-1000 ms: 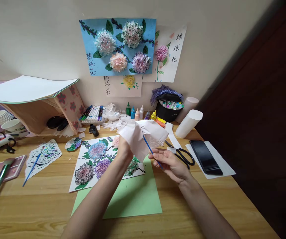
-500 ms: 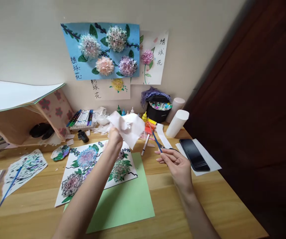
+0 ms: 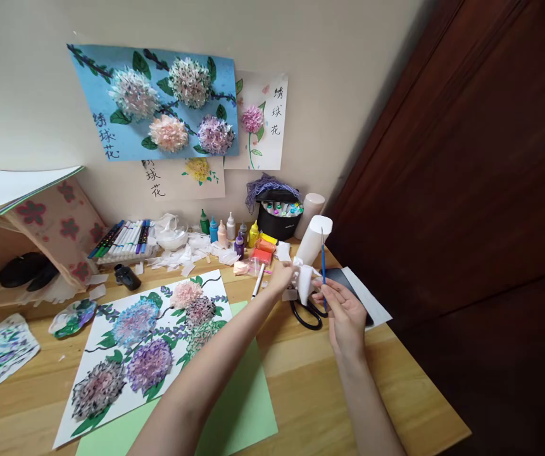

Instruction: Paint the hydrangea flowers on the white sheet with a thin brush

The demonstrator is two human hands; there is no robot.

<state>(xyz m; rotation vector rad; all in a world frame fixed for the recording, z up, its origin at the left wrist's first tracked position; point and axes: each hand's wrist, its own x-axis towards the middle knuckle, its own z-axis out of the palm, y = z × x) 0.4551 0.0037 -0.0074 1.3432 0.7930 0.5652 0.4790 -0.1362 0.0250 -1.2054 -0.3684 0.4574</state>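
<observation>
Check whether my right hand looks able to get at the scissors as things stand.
Probably yes: your right hand is close to the scissors, whose near loop lies uncovered. Its grip is taken by a blue paintbrush, though, so it would likely need to put that down first.

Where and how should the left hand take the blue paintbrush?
Probably by the bare shaft of the blue paintbrush, just above the right hand, coming from the left. It stands nearly upright, bristles up, with a straight stretch showing there. The left hand would first have to release the crumpled white sheet.
</observation>
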